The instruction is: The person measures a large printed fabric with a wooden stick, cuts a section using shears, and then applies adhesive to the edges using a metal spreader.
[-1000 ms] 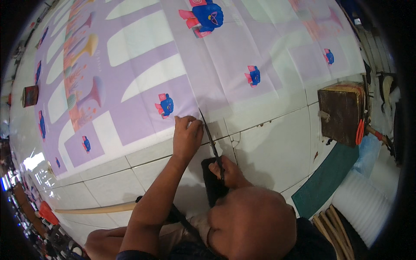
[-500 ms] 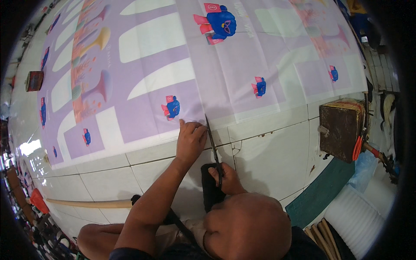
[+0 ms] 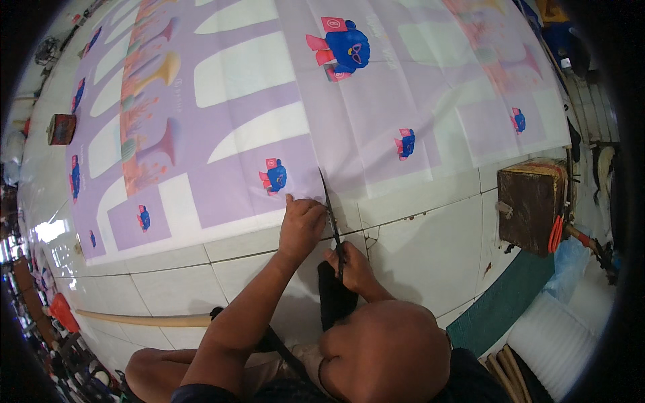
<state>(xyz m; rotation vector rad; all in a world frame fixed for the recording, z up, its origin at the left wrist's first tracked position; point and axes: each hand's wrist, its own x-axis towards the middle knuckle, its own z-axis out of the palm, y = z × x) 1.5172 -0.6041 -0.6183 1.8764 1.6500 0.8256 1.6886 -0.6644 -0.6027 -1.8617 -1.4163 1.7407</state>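
A large purple printed cloth (image 3: 232, 181), with white shapes and blue cartoon figures, is spread on the tiled floor. Its near edge is pinched under the bent fingers of my left hand (image 3: 302, 225), just below a blue figure. My right hand (image 3: 357, 270) is closed round the dark handles of long scissors (image 3: 334, 225), held beside my left hand. The slim blades point away from me, over the line where the deep purple part meets a paler part (image 3: 376, 161). How far apart the blades are is hard to see.
A worn dark metal block (image 3: 531, 208) with an orange loop stands at the right. A smaller block (image 3: 62, 129) sits by the cloth's left edge. A wooden stick (image 3: 144, 320) lies at the lower left; a green mat (image 3: 504, 302) and white foam roll (image 3: 554, 342) lie at the lower right.
My right hand has pushed the scissors farther forward, so their tip reaches deeper along the line in the cloth. My left hand keeps its pinch. The whole view has shifted slightly.
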